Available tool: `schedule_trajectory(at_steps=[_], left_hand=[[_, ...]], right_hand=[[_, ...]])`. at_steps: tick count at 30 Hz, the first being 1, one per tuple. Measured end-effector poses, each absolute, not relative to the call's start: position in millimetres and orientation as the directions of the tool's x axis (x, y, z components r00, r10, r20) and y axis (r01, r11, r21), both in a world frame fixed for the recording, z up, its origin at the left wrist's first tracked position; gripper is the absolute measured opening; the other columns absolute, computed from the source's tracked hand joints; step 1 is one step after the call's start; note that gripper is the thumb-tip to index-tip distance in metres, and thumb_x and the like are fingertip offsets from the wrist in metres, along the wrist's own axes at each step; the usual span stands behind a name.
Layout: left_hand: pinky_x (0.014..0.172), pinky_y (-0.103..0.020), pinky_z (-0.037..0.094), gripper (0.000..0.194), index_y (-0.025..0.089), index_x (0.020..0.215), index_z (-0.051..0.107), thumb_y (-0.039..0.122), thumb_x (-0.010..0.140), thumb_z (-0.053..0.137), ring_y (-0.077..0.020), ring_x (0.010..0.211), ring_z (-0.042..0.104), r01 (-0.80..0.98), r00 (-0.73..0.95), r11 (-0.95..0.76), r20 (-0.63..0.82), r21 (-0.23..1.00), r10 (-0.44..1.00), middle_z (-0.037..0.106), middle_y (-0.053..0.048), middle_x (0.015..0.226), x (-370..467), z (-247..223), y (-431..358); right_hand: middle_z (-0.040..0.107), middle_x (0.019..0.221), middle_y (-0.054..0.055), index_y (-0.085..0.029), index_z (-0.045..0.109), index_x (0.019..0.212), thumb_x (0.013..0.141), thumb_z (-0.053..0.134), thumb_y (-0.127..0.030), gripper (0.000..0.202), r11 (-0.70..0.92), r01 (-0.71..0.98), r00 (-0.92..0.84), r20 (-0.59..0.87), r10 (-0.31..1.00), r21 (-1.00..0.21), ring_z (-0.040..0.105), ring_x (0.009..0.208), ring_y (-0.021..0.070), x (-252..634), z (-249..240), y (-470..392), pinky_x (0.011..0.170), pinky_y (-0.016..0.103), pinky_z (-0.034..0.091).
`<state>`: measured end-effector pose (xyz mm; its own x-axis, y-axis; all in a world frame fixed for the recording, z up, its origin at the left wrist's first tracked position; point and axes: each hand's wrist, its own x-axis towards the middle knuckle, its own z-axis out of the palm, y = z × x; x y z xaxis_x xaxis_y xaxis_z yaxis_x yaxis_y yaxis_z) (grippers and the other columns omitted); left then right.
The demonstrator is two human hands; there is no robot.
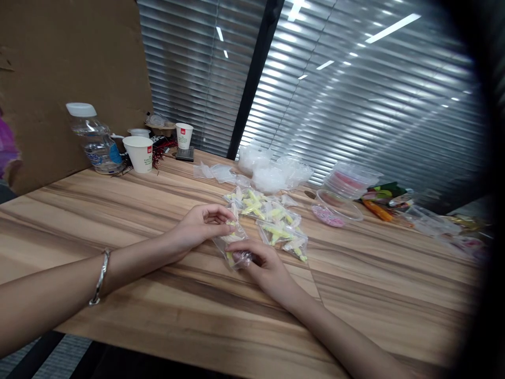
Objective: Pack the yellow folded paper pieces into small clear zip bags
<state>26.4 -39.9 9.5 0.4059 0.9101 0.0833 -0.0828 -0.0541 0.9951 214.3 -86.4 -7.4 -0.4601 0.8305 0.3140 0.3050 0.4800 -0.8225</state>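
A small clear plastic bag (229, 239) with pale yellow and whitish pieces inside is held between my two hands, low over the wooden table (165, 305). My left hand (203, 223) pinches the bag's upper left side between thumb and fingers. At the bag's lower right, my right hand (264, 263) has its fingers closed on the plastic; something darker shows under them, too small to name. Just beyond lies a pile of similar clear bags (276, 223) with yellow and white pieces inside.
Clear round tubs (349, 181) and an open tub with pink bits (329, 215) stand right. Crumpled clear plastic (270, 173) lies behind the pile. A water bottle (98, 142), a paper cup (140, 155) and another cup (183, 137) on a dark scale-like block (184, 153) stand left.
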Motion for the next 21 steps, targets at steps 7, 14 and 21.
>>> schedule_trajectory(at_steps=[7, 14, 21], left_hand=[[0.076, -0.025, 0.042, 0.025, 0.016, 0.089, 0.064, 0.027, 0.069, 0.073, -0.0141, 0.083, 0.056, -0.084, 0.408, -0.127, 0.15, 0.988, 0.901, 0.063, -0.004, 0.089, 26.5, 9.9, -39.7], [0.076, -0.023, 0.041, 0.023, 0.018, 0.09, 0.064, 0.03, 0.071, 0.071, -0.0143, 0.086, 0.055, -0.124, 0.384, -0.089, 0.131, 0.988, 0.914, 0.063, -0.003, 0.091, 27.6, 5.4, -38.6], [0.071, -0.021, 0.04, 0.021, 0.017, 0.092, 0.066, 0.031, 0.077, 0.064, -0.0135, 0.084, 0.054, -0.246, 0.4, 0.065, 0.04, 0.967, 0.916, 0.062, -0.004, 0.096, 26.9, 7.5, -36.1]], right_hand=[[0.068, 0.097, 0.001, -0.022, 0.065, 0.099, 0.086, 0.052, -0.015, 0.02, 0.467, 0.3, -0.461, 0.302, 0.835, -0.832, 0.061, 0.089, 0.0123, 214.5, -7.2, -86.3, 0.081, 0.024, 0.045], [0.067, 0.103, 0.0, -0.025, 0.064, 0.104, 0.087, 0.051, -0.018, 0.022, 0.47, 0.297, -0.46, 0.307, 0.833, -0.831, 0.06, 0.095, 0.0128, 215.5, -3.1, -88.0, 0.087, 0.026, 0.044], [0.058, 0.123, 0.001, -0.028, 0.057, 0.118, 0.088, 0.051, -0.023, 0.031, 0.45, 0.264, -0.442, 0.308, 0.842, -0.853, 0.052, 0.115, 0.0168, 216.2, -0.9, -87.4, 0.102, 0.034, 0.037]])
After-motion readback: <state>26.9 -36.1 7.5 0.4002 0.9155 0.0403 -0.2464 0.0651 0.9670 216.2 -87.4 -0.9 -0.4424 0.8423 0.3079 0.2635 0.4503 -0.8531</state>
